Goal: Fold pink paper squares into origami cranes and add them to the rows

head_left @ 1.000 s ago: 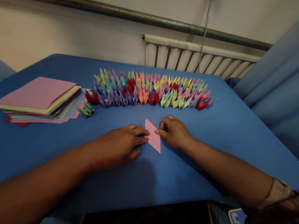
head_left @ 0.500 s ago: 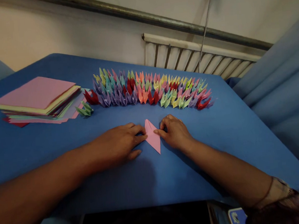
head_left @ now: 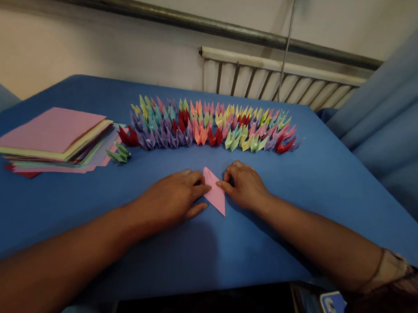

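A pink sheet of origami paper, folded into a narrow kite shape, lies on the blue table with one point toward me. My left hand is at its left edge, fingers closed there and a fingertip over the paper. On the opposite edge my right hand pinches the paper, thumb on top and the other fingers curled. The far tip shows a slit down its middle. What the fingers do beneath the paper is hidden.
Rows of colourful folded paper cranes stand across the back of the table. One green crane sits apart at their left, beside a stack of coloured paper. A radiator and a blue curtain are beyond.
My left hand has shifted slightly to the right, its fingertip now further over the pink paper. My right hand keeps its pinch almost unmoved.
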A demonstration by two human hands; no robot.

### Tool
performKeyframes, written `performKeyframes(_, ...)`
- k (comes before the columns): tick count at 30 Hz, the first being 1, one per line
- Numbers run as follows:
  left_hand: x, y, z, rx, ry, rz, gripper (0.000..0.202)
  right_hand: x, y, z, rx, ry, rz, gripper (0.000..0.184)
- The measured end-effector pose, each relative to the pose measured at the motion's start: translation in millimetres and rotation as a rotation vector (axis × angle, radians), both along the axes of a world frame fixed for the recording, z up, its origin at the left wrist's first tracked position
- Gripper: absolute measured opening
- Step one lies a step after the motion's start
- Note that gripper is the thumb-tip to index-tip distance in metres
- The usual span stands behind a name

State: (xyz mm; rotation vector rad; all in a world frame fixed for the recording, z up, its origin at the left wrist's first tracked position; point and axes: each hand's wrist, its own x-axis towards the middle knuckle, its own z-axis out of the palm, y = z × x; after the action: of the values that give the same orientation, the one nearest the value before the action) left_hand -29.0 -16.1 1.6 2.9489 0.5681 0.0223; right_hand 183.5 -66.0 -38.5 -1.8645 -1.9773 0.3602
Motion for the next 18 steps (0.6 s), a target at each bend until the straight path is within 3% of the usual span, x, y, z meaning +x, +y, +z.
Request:
performKeyframes(3, -3, 3, 4.3, -0.035, 0.007, 0.011, 0.024, 1, 0, -0.4, -0.003, 0.008, -0.005, 0.019)
performKeyframes(6, -3, 7, 5.0, -0.064, -0.032, 0.049, 0.025, 0, -3, 0.5, 0.041, -0.005, -0.005, 0.023)
performKeyframes(9, -1, 14, -0.5, -0.09, -0.113, 0.125, 0.024, -4, -6, 2.2, 0.077, -0.036, 0.014, 0.036)
performKeyframes(12, 3, 21, -10.9, -0.129, -0.263, 0.16, 0.023, -9, -8, 3.2, 0.062, -0.04, 0.021, 0.037)
performKeyframes(18, 7, 32, -24.3, -0.244, -0.39, 0.05, 0.045, -12, -9, -2.1, 0.024, 0.113, 0.074, 0.03)
